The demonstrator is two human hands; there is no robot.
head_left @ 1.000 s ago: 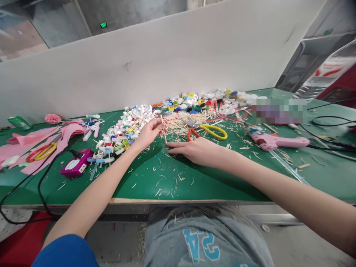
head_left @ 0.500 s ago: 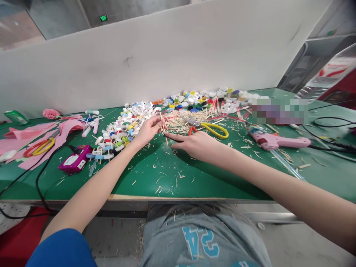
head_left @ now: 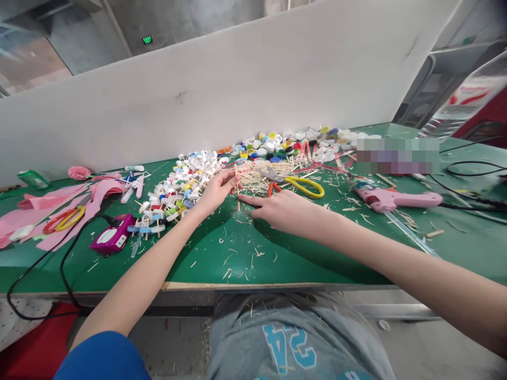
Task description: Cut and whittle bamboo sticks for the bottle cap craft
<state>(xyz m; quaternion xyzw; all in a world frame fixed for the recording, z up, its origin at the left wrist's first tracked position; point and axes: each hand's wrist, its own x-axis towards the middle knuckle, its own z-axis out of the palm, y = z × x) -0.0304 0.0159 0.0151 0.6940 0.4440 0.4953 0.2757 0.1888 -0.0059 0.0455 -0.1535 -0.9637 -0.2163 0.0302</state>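
Note:
My left hand (head_left: 220, 189) is closed in a pinch around a thin wooden stick (head_left: 238, 205), which stands nearly upright above the green table. From the right, my right hand (head_left: 277, 210) reaches in with its index finger stretched out, the tip at the stick's lower part. Its other fingers are bent and apart from the stick; its thumb is hidden. Just behind the hands lies a pile of loose wooden sticks (head_left: 257, 182) and shavings. Yellow-handled scissors (head_left: 303, 186) rest on that pile, beside my right hand. Left of my left hand is a heap of bottle caps with sticks (head_left: 174, 192).
More coloured bottle caps (head_left: 273, 143) lie along the white partition (head_left: 198, 105). A pink glue gun (head_left: 400, 200) with its cord is at the right. A purple power adapter (head_left: 113, 236), pink paper strips (head_left: 47, 208) and another pair of scissors (head_left: 70, 219) occupy the left.
The whole view has shifted slightly, with things at the left now further right in the picture. Both hands keep their places around the stick, with my right index finger still at it.

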